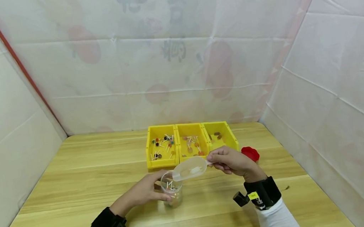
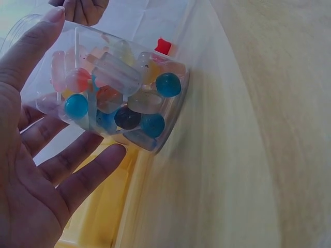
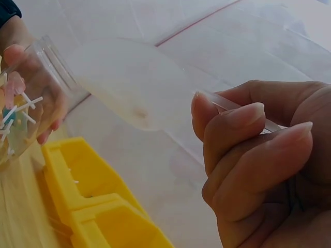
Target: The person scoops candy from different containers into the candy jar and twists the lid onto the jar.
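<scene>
A clear plastic jar (image 1: 175, 200) stands upright on the table, its mouth uncovered. Around it my left hand (image 1: 144, 190) holds on, thumb on the near side and fingers behind. Inside, the left wrist view shows small lollipop-shaped pieces with blue balls (image 2: 168, 84) and pale popsicle-shaped pieces (image 2: 118, 73). My right hand (image 1: 230, 160) pinches the thin handle of a translucent plastic scoop (image 1: 189, 168). The scoop's lip is over the jar's rim, and a small pale piece lies in its bowl. In the right wrist view, white sticks (image 3: 23, 106) show through the jar's wall.
Behind the jar stand three yellow bins side by side: the left bin (image 1: 150, 164) and middle bin (image 1: 182, 159) hold several lollipop-shaped pieces, the right bin (image 1: 233, 138) a few brown ones. A red scalloped object (image 1: 250, 153) lies right of them. White sheets (image 1: 118, 79) enclose the table.
</scene>
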Motion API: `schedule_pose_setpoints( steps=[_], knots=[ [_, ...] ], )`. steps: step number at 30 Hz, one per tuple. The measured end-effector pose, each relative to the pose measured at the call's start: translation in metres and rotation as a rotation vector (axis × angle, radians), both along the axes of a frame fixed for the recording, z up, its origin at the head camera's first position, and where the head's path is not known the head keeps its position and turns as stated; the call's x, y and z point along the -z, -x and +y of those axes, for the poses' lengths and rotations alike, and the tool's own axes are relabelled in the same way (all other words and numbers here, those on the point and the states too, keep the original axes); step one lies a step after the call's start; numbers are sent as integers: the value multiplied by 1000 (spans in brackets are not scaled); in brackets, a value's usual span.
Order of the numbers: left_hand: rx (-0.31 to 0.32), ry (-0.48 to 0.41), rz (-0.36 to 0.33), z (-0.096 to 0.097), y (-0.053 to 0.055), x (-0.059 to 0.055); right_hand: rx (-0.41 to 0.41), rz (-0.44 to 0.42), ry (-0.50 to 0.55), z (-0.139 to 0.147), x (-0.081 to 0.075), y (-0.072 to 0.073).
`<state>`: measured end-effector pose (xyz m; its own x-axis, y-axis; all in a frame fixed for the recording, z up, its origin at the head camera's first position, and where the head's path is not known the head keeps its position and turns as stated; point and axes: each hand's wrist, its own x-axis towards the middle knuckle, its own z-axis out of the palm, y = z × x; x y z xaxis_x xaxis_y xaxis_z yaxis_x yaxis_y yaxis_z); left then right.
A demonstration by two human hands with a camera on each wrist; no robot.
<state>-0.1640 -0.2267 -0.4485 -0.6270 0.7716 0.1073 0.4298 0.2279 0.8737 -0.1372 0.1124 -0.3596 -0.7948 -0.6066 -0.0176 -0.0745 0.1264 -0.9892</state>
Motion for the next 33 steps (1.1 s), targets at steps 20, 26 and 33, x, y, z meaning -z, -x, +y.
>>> schedule_pose_setpoints(
  steps=[20, 26, 33],
  knots=[
    [-4, 3, 11, 2, -2, -1, 82, 113, -171, -16, -26, -28],
    [-1, -6, -6, 2, -2, 0, 64, 137, -172, -15, -27, -29],
    [-4, -9, -11, 3, -2, 0, 54, 160, -188, -13, -28, -28]
  ],
)
